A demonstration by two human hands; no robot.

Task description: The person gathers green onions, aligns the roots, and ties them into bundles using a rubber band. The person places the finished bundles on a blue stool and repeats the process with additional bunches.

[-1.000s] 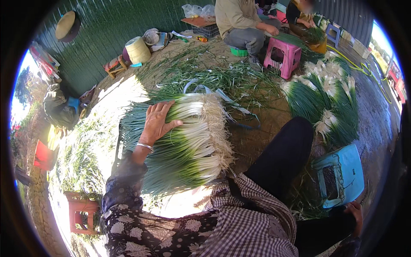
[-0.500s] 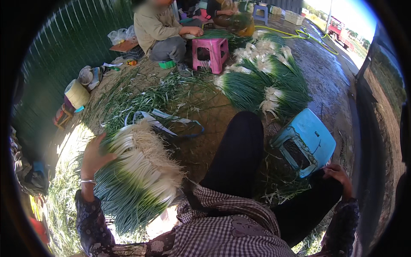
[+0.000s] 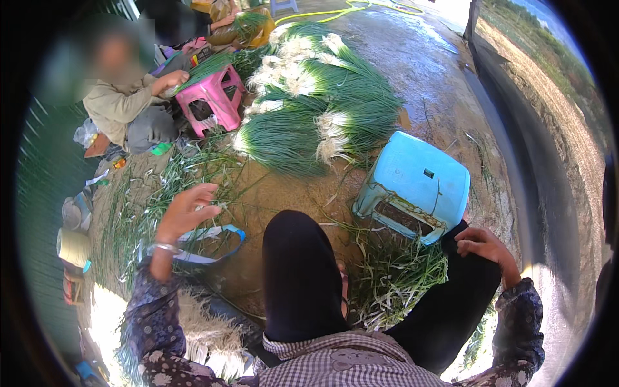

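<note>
Harsh sunlight at lower left, glare on wet ground [image 3: 425, 46], fisheye-bent edges

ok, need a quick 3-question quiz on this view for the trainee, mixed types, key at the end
1. True or false: the left hand is gripping a bunch of scallions.
2. Which stool is nearer the right hand: the pink stool or the blue stool?
3. Fill in the blank: the silver bangle is on the person's ____ wrist.

Key:
1. False; it is empty, with the thumb and fingers apart.
2. The blue stool.
3. Left.
</note>
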